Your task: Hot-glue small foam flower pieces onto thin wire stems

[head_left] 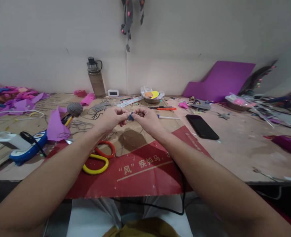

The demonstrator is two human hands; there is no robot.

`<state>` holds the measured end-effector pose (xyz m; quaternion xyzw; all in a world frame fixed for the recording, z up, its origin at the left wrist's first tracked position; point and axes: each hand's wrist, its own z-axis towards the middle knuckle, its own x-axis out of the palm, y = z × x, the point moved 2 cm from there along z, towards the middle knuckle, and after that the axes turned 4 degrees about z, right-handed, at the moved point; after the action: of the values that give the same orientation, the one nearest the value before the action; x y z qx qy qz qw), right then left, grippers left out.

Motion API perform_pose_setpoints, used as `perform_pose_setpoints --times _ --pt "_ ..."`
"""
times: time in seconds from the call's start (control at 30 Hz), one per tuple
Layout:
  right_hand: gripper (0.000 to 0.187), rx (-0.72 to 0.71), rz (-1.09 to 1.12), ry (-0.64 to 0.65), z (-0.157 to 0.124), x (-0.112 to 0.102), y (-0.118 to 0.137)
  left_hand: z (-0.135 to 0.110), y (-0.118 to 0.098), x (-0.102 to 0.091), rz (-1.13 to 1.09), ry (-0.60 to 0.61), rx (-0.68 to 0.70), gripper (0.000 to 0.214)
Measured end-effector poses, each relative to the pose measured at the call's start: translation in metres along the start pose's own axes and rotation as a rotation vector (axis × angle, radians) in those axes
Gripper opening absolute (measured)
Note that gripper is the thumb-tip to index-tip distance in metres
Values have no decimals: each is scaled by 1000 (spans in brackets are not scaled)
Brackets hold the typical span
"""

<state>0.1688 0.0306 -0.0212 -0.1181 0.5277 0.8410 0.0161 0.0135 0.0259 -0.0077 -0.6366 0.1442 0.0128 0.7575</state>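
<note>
Both hands meet above the middle of the table, pinching one small blue-grey piece (130, 116) between them. It is too small to name. My left hand (114, 118) is closed, its thumb and fingers at the piece's left side. From the right, my right hand (146, 119) is closed on the same piece, thumb against it. Grey yarn (82, 126) lies in loose loops near the left wrist, by a ball of grey yarn (74, 109). Below the hands rest scissors with a red and a yellow handle loop (96, 164), partly behind my left forearm.
A black phone (202, 126) lies right of the hands. Behind stand a water bottle (96, 79), a small white clock (113, 93) and a bowl of scraps (153, 98). A blue power strip with a white charger (13, 141) and cables lie left. Purple felt (221, 80) leans on the wall.
</note>
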Motion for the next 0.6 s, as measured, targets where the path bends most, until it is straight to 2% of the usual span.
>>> perform_pose_setpoints --times 0.23,0.6 --pt "12 55 4 23 2 -3 -1 -2 -7 -2 -111 128 -125 20" --pt "11 49 -103 144 3 -1 -7 0 -3 -10 133 130 -47 20"
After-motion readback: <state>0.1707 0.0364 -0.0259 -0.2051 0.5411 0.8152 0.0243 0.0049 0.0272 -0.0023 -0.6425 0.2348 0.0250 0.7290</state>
